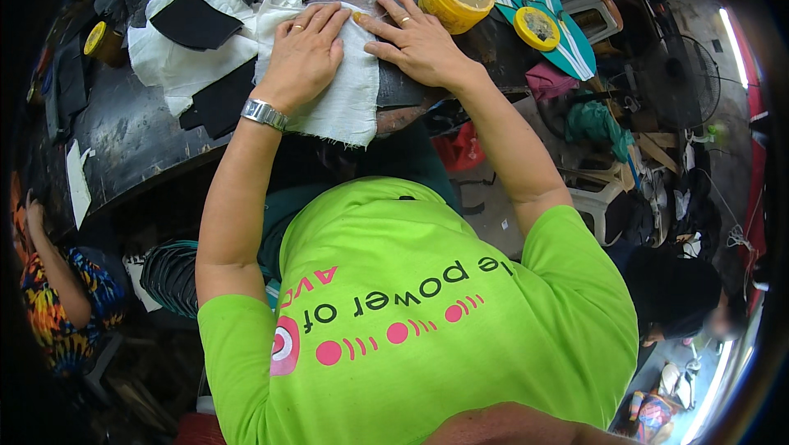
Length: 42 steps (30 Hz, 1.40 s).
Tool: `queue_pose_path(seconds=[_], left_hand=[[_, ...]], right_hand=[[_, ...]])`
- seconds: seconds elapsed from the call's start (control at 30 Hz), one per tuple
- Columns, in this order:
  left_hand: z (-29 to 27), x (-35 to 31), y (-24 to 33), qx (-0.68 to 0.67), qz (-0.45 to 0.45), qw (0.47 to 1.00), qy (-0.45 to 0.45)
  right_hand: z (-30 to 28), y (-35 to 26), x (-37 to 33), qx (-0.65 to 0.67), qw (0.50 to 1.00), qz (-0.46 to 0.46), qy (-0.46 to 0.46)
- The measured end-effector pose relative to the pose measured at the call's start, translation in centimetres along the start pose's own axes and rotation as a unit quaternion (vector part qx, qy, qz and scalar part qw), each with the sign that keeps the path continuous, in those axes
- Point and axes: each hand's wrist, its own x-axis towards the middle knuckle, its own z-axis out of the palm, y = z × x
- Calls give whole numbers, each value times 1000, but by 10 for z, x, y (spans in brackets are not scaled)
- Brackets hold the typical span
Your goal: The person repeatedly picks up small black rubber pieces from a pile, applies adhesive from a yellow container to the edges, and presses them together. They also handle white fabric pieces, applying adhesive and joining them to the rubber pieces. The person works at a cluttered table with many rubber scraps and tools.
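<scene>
A frayed piece of white cloth (pixel 345 104) lies over the near edge of a dark worktable. My left hand (pixel 304 55), with a steel watch on its wrist, rests flat on this cloth with its fingers stretched out. Just to the right, my right hand (pixel 421 44) has its fingers spread, its fingertips by the cloth's right edge; nothing shows in its grip. A yellow tub (pixel 454 13) of pale, glue-like liquid stands beyond the right hand. To the left lie a black curved fabric piece (pixel 196 21) and another white cloth (pixel 156 59), with more black pieces around them.
A yellow lid (pixel 536 28) with dark residue sits on teal strips with white stripes (pixel 575 46) at the right. A yellow jar (pixel 103 42) stands at the table's left. Another person (pixel 70 297) is at lower left; a fan (pixel 686 79) stands at right.
</scene>
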Motion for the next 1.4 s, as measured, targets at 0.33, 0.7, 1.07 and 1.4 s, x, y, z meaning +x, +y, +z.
queue_pose_path(seconds=[0.33, 0.7, 1.07, 1.4], left_hand=[[0, 0, 0, 16, -6, 1000, -18], [1, 12, 8, -17, -34, 999, 24], [2, 4, 4, 3, -3, 1000, -14], [10, 10, -6, 1, 27, 1000, 3]], right_hand=[[-32, -2, -21, 281, 951, -128, 28], [-82, 82, -12, -143, 961, 86, 223], [-103, 29, -35, -4, 964, 251, -91], [7, -9, -8, 112, 992, -9, 62]])
